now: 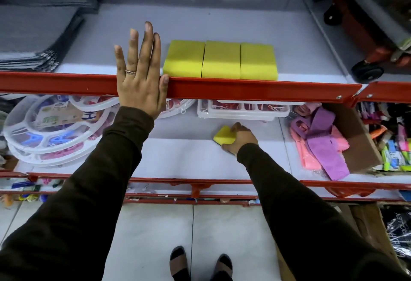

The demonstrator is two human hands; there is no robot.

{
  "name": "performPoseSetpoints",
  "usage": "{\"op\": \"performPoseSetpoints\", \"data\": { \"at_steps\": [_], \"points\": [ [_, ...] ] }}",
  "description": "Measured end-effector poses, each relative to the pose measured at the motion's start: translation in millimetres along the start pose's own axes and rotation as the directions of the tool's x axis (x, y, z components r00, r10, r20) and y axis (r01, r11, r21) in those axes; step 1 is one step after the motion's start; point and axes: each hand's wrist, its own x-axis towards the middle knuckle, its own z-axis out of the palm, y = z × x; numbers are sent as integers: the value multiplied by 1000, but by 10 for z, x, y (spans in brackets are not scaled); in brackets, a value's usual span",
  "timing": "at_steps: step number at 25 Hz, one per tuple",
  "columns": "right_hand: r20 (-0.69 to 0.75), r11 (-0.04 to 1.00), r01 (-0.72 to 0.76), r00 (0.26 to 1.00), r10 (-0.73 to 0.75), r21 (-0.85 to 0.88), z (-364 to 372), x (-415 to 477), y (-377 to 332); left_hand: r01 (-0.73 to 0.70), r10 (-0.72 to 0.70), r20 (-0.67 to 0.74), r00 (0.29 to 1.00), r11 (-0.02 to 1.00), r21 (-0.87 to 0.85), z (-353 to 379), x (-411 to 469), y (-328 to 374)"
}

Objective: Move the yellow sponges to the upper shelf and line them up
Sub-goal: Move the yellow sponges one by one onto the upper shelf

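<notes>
Three yellow sponges [220, 60] stand side by side in a row on the upper shelf [244, 24], right behind its red front rail [255, 90]. My left hand [141, 73] lies flat and open over that rail, just left of the row, its thumb next to the leftmost sponge. On the lower shelf [178, 156] my right hand [241, 138] is closed around another yellow sponge [223, 136], of which only the left part shows past my fingers.
Grey folded mats [33, 36] fill the upper shelf's left end; a red wheeled cart [367, 36] stands at its right. The lower shelf holds round white peg trays [51, 129], a white rectangular tray [243, 111] and pink and purple packs [320, 142] by a cardboard box [355, 138].
</notes>
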Motion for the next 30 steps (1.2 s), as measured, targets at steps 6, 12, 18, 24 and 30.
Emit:
{"op": "performPoseSetpoints", "data": {
  "at_steps": [6, 12, 18, 24, 30],
  "points": [
    [71, 991, 122, 991, -117, -62, -543, -782, -110, 16, -16, 81, 997, 1000, 3, -101, -5, -5],
    [27, 924, 247, 968, -250, -293, -1597, -1790, -321, 47, -43, 162, 986, 999, -21, -249, 25, 22],
    [-294, 941, 215, 911, -290, -261, -2833, -1972, -607, 55, -44, 179, 983, 997, -55, -314, 36, 43],
    [-395, 966, -91, 918, -12, -241, -3125, -1054, -729, 45, -33, 155, 987, 996, -75, -297, 36, 24],
    [-389, 938, -174, 920, 47, -299, -2864, -701, -734, 32, -23, 135, 991, 997, -67, -244, 27, 8]
  ]
}}
